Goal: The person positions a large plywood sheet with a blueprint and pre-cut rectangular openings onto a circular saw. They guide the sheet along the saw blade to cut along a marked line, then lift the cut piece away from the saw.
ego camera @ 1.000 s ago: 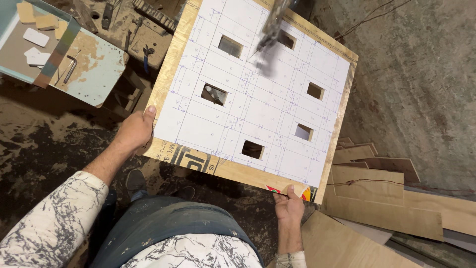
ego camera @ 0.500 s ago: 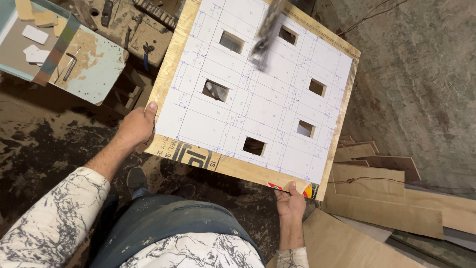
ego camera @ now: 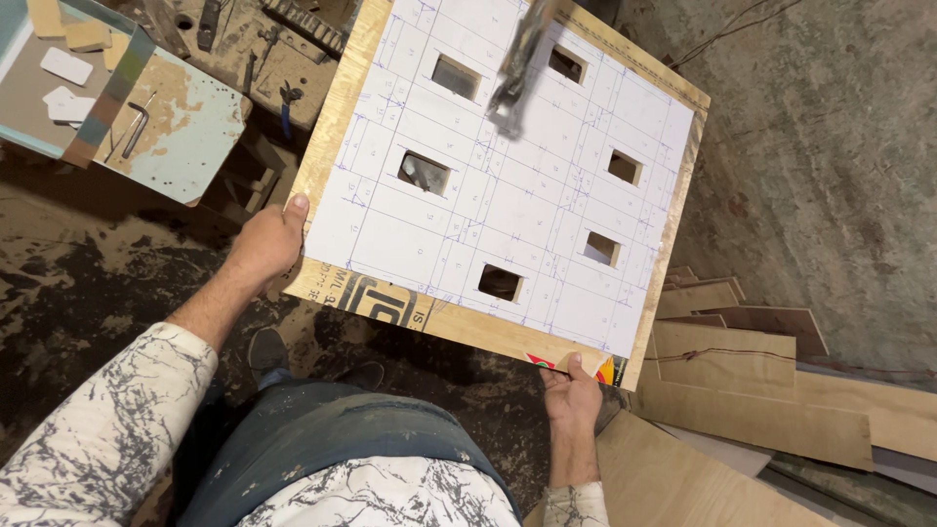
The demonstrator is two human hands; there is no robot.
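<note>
I hold a large square plywood board (ego camera: 527, 195) in front of me. A white sheet with blue pen lines covers its top, and several small rectangular holes are cut through it. My left hand (ego camera: 268, 244) grips the board's near left corner, thumb on top. My right hand (ego camera: 571, 390) grips the near edge close to the right corner, thumb on a red and yellow label. A blurred grey metal tool part (ego camera: 517, 68) hangs over the far middle of the board.
A pale blue worktop (ego camera: 185, 127) with small wood blocks and a hex key stands at the upper left. Tools lie on the dirty bench (ego camera: 264, 49) beside it. Plywood offcuts (ego camera: 752, 381) are stacked at the lower right. Bare concrete floor (ego camera: 830, 146) lies to the right.
The board has shifted slightly towards the right in view, and both hands have stayed on its near edge. The blurred tool part over the far side keeps moving.
</note>
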